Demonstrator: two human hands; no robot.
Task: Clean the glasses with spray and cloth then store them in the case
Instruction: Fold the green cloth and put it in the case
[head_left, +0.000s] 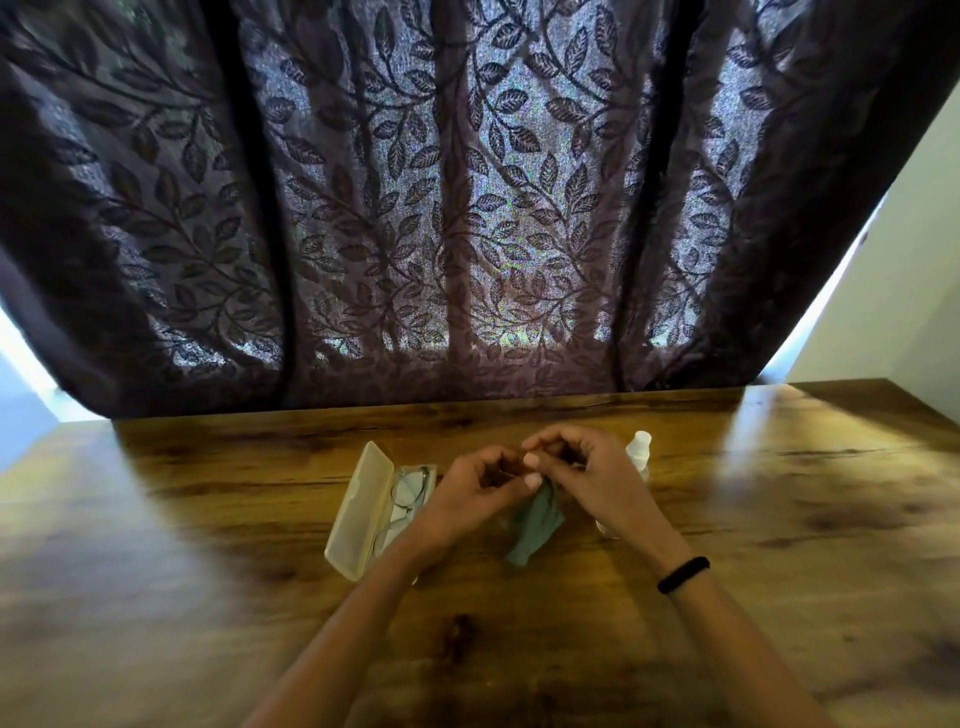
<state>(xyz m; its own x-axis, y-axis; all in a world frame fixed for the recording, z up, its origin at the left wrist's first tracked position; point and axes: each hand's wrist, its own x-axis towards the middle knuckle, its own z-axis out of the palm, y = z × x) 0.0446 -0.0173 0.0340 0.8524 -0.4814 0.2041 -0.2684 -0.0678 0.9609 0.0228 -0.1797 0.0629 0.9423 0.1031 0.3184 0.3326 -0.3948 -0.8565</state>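
Our left hand (470, 486) and right hand (576, 467) meet just above the table (779, 545), fingers curled in and pinching the top of the green cloth (535, 525), which hangs down between them with its lower end on the wood. The glasses (410, 491) lie in the open case (358, 512) just left of our hands, and the spray bottle (638, 452) stands just right. We judge the cloth is being readied, so next we must free a hand for the glasses.

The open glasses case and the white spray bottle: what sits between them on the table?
In the head view, both hands, left hand and right hand, meet between the case and bottle, holding a green cloth.
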